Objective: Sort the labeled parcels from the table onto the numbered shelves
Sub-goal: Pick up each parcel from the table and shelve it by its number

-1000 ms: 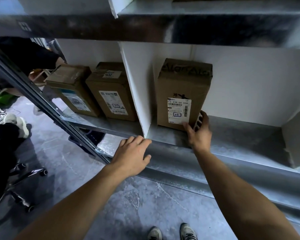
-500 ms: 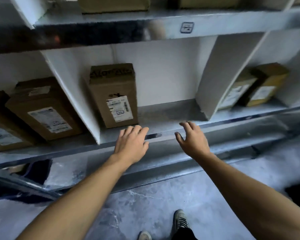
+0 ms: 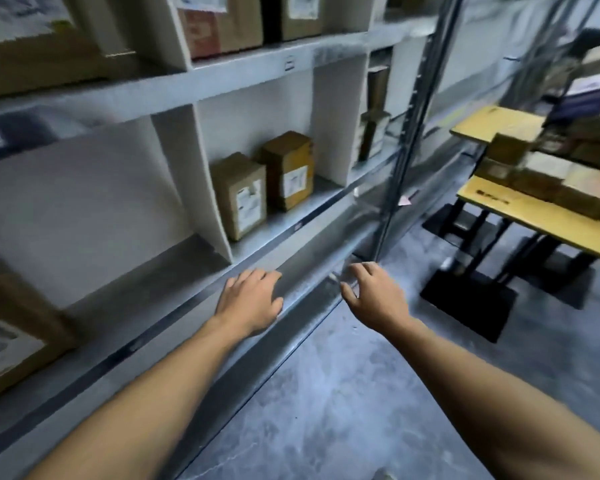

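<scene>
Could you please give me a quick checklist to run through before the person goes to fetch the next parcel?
1. Left hand empty: ok, open on the shelf edge, holding nothing.
2. Right hand empty: ok, fingers loosely spread in the air.
3. Parcels left on the table: ok, a stack of boxes is on it.
4. Floor towards the table free of obstacles: ok.
5. Next parcel's label readable: cannot tell, too blurred.
</scene>
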The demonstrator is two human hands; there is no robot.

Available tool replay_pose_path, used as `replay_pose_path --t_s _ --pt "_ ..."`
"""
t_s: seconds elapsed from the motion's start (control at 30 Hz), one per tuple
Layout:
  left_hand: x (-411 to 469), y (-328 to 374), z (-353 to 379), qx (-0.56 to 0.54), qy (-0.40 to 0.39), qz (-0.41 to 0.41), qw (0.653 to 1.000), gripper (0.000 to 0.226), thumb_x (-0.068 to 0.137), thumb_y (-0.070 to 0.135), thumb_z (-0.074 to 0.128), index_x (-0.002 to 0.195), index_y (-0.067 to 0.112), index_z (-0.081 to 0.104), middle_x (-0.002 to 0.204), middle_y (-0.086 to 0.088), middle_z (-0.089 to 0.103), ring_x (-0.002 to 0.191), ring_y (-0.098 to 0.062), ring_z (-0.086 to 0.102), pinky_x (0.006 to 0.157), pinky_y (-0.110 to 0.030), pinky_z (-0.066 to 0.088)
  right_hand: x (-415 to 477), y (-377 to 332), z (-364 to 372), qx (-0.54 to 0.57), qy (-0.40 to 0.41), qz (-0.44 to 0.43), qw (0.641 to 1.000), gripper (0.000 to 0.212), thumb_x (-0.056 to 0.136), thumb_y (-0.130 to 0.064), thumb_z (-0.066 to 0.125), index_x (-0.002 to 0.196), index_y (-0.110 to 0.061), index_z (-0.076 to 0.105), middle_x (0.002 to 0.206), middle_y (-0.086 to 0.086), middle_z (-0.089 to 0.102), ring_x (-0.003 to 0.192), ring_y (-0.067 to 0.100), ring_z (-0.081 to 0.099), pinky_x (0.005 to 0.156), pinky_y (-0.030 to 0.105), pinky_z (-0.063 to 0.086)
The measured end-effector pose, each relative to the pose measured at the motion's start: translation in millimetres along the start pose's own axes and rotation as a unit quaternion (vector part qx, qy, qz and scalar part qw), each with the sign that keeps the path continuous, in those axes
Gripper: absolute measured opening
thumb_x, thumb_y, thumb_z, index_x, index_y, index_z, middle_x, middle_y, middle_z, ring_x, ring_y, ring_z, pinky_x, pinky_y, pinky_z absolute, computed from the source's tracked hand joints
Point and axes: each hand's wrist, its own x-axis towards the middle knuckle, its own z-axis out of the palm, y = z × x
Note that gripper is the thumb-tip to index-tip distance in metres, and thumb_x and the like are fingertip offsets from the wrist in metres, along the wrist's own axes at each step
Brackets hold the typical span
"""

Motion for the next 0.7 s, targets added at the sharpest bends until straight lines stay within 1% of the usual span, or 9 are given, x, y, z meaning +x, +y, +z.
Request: replay_pose_path --t_s 0.17,0.3,0.4,0.5,0.6,0.7 --pt "76.1 122.7 -6.0 0.014 0.003 0.091 0.996 0.047 0.093 0.044 0.049 0.137 0.030 0.043 0.137 0.001 0.051 0.127 -0.025 0.045 0.103 -0.041 0.037 3.1 112.8 -60.2 -0.074 -0.003 0.055 0.996 0.041 0.099 -0.048 0.046 0.129 -0.021 0.054 0.128 0.005 0.055 0.115 0.031 0.055 0.087 0.041 0.049" --pt "133.8 224.8 -12.6 0.019 0.025 0.150 0.988 0.046 0.092 0.043 0.049 0.135 0.029 0.045 0.131 -0.001 0.053 0.121 -0.027 0.049 0.100 -0.041 0.038 7.3 203.6 -112.5 -0.120 -0.002 0.102 0.988 0.042 0.098 -0.048 0.045 0.129 -0.020 0.052 0.127 0.007 0.054 0.116 0.033 0.054 0.088 0.042 0.048" --pt "166.6 288.7 -11.2 0.020 0.024 0.187 0.982 0.045 0.092 0.043 0.050 0.134 0.027 0.047 0.128 -0.003 0.054 0.119 -0.028 0.050 0.098 -0.041 0.039 6.0 258.0 -147.8 -0.146 -0.003 0.136 0.980 0.041 0.098 -0.047 0.043 0.127 -0.020 0.051 0.125 0.008 0.054 0.113 0.034 0.055 0.087 0.043 0.047" --pt "196.0 342.8 -7.4 0.037 0.023 0.218 0.975 0.046 0.092 0.044 0.049 0.134 0.026 0.046 0.130 -0.002 0.054 0.119 -0.028 0.050 0.096 -0.042 0.040 5.7 303.5 -175.6 -0.153 -0.007 0.174 0.973 0.040 0.098 -0.048 0.042 0.126 -0.021 0.051 0.124 0.008 0.055 0.112 0.033 0.056 0.087 0.043 0.047" --pt "225.2 385.1 -5.4 0.053 0.006 0.245 0.968 0.048 0.094 0.044 0.047 0.138 0.025 0.043 0.133 -0.002 0.052 0.121 -0.028 0.049 0.096 -0.043 0.039 10.2 341.5 -194.9 -0.156 -0.029 0.214 0.964 0.040 0.098 -0.050 0.041 0.125 -0.021 0.049 0.123 0.009 0.054 0.113 0.033 0.055 0.087 0.044 0.047" --pt "259.9 416.8 -2.9 0.063 -0.001 0.266 0.962 0.045 0.094 0.044 0.047 0.135 0.025 0.045 0.132 -0.003 0.053 0.119 -0.028 0.050 0.097 -0.045 0.040 24.1 369.3 -206.3 -0.147 -0.038 0.239 0.959 0.041 0.099 -0.049 0.041 0.124 -0.018 0.050 0.125 0.010 0.053 0.113 0.034 0.056 0.083 0.042 0.045"
